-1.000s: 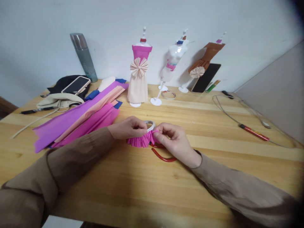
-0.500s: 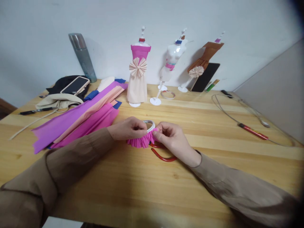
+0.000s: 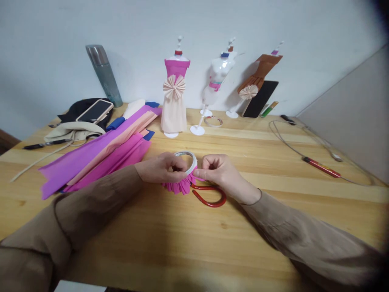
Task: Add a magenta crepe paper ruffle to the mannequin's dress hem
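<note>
The counter (image 3: 182,243) is left open toward its near edge. By the left hand (image 3: 161,168) and right hand (image 3: 225,176), the pink frill (image 3: 178,187) is pinched mid-counter, its top partly covered. What the red handles (image 3: 212,204) join is hidden; whether the tape (image 3: 195,163) is also gripped cannot be told.

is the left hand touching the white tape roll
Touching: in the head view, the left hand pinches the white tape roll at its near rim.

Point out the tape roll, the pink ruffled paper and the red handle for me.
Tape roll (image 3: 194,164): head view, right side of its ring.
Pink ruffled paper (image 3: 179,187): head view, gathered folds.
Red handle (image 3: 212,204): head view, lower curve.
</note>
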Tool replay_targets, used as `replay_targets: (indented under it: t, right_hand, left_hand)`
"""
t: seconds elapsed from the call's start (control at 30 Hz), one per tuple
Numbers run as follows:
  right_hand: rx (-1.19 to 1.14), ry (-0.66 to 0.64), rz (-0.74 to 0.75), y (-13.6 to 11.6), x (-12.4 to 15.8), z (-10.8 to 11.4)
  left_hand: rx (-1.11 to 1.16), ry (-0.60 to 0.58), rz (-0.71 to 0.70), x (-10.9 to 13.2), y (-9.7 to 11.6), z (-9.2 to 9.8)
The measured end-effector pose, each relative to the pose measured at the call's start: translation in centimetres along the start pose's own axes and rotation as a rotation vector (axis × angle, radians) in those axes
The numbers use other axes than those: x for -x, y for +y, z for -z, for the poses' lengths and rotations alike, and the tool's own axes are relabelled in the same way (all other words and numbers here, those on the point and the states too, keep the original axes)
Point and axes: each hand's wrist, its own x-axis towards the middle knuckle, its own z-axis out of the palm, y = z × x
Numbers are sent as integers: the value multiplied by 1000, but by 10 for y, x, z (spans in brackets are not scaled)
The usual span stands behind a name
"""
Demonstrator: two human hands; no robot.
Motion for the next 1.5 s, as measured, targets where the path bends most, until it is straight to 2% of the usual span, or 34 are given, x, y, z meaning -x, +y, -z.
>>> replay_targets:
  t: [0.17,0.27,0.5,0.6,0.83,1.17,1.37,1.5]
  right_hand:
    - [-166,-106,62,3,0,4]
    - [-205,-78,97,3,1,3]
    - [-221,-1,58,2,3,-5]
    - [-168,48,106,1,6,-7]
    - [148,164,335,-1,10,-8]
    - [232,158,430,-1,11,-9]
    - [211,181,382,0,10,-8]
    - [228,169,408,-1,10,-9]
  left_hand:
    - [55,50,28,0,1,-1]
    - [100,76,47,-1,1,-1]
    - [122,89,53,-1,0,-2]
    - [127,101,61,-1,-1,-2]
    - [112,118,58,-2,-2,-3]
    - [90,108,58,-3,-1,-4]
    - [26,114,41,-3,0,-4]
    - [4,112,44,-3,0,-6]
